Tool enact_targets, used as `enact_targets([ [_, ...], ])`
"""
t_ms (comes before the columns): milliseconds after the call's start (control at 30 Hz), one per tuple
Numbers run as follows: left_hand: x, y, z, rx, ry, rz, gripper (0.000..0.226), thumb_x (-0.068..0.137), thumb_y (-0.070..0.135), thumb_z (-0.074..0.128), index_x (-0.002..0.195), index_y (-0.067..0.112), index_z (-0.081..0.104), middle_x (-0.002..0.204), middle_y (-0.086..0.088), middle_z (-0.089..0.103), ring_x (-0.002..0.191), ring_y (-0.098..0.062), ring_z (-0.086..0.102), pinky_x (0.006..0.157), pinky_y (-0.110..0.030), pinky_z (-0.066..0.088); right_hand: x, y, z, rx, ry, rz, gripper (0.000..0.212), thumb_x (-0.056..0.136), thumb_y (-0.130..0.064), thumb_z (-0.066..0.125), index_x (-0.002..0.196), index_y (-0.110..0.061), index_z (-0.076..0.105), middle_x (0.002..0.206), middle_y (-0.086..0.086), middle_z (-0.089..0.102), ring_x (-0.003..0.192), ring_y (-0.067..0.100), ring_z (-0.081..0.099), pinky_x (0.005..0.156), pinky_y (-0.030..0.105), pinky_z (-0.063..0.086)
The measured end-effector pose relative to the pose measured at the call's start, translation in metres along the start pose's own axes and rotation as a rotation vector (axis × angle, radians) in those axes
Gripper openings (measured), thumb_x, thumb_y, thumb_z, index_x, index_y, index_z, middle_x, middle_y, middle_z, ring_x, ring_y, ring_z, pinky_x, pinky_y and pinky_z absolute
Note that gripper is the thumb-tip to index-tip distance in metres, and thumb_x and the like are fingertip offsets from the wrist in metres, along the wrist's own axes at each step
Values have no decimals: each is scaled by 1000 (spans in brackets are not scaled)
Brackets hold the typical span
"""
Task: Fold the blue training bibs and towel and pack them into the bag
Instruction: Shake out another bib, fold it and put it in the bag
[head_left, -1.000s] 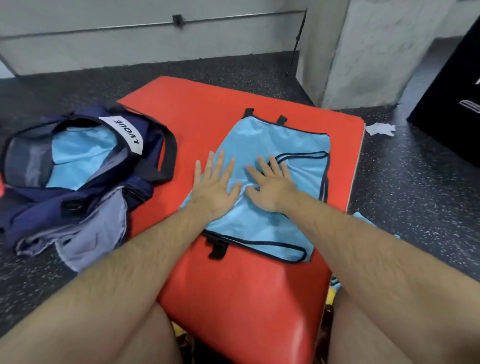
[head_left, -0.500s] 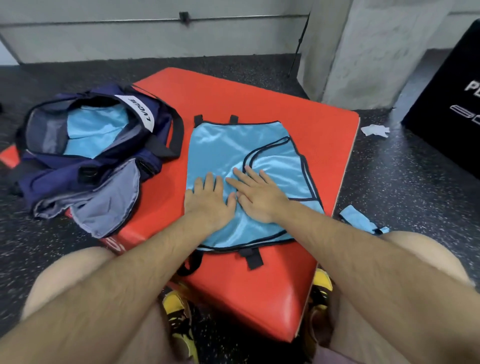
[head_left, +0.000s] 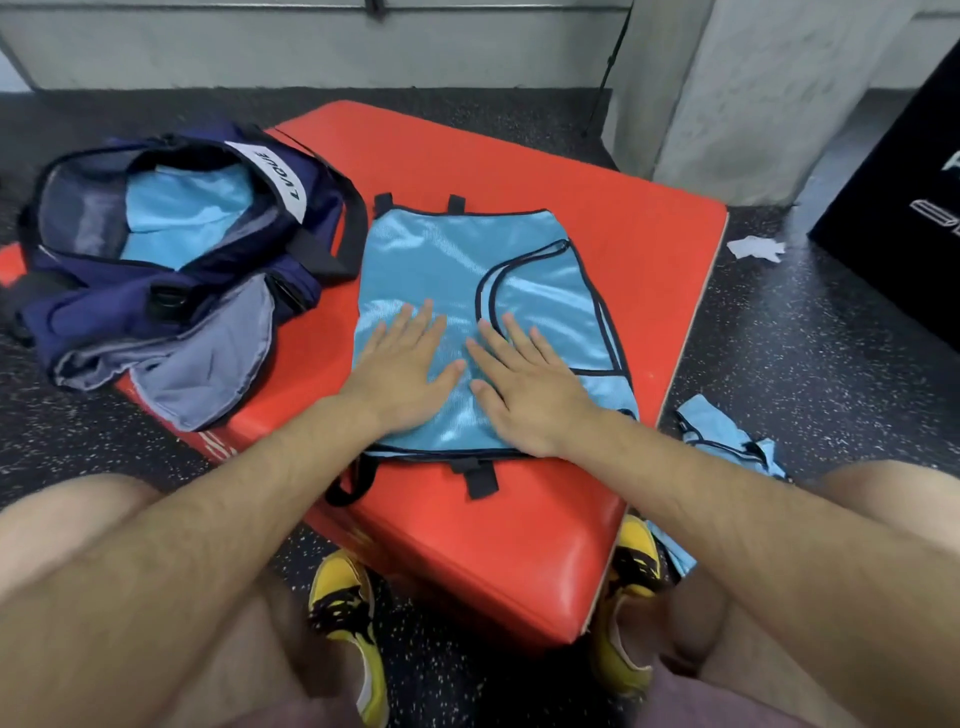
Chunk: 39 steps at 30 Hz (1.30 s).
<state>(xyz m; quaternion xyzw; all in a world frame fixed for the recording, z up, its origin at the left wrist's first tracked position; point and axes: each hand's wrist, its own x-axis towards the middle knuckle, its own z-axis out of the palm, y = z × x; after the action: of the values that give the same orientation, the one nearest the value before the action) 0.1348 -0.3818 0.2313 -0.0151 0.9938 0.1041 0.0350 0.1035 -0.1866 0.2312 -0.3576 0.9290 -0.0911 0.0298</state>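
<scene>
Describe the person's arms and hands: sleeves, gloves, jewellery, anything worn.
Nothing is worn on either. The left forearm and right forearm are bare to the frame edge, with visible hair and no sleeve in view. The left hand and right hand have no gloves, and no ring, watch or wristband shows.

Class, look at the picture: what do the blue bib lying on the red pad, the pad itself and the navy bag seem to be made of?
Blue bib: thin synthetic, probably polyester mesh; glossy highlights, fine weave, black binding.
Red pad: likely vinyl over foam; smooth sheen, rounded edges.
Navy bag: soft woven fabric, perhaps nylon; matte, slumps in folds.
</scene>
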Motion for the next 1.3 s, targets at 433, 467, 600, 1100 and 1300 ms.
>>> enact_targets([
  [433,-28,7,15,-11,-18,242,73,100,62,25,159,26,2,164,11,-10,149,-4,-16,123,-30,-10,-56,38,1,33,-85,-68,62,104,-54,17,160,-30,3,165,-14,-8,149,2,-19,121,26,-13],
  [467,-28,7,15,-8,-33,237,74,99,62,25,159,27,1,164,11,-11,149,-5,-17,123,-30,-10,-60,43,0,33,-92,-65,64,103,-56,16,159,-30,3,165,-14,-9,148,1,-20,121,26,-13],
  [600,-33,2,8,-20,-126,274,74,97,65,23,159,31,1,164,13,-12,148,-2,-19,123,-29,-10,-71,58,-8,49,-137,-110,70,98,-64,13,159,-31,3,165,-16,-11,148,1,-21,125,34,-4],
  [1100,-72,-12,13,-27,-141,424,60,98,63,19,155,46,12,164,21,-6,149,1,-15,122,-29,-9,-90,68,-7,142,109,-369,41,100,-49,48,137,-34,59,144,-10,50,133,15,42,113,34,32],
  [1300,-59,-30,4,-69,-116,431,54,101,57,27,154,45,22,164,21,0,148,4,-13,122,-27,-9,-75,66,-15,176,82,-349,43,95,-51,56,131,-30,65,140,-7,53,131,14,44,113,27,31],
])
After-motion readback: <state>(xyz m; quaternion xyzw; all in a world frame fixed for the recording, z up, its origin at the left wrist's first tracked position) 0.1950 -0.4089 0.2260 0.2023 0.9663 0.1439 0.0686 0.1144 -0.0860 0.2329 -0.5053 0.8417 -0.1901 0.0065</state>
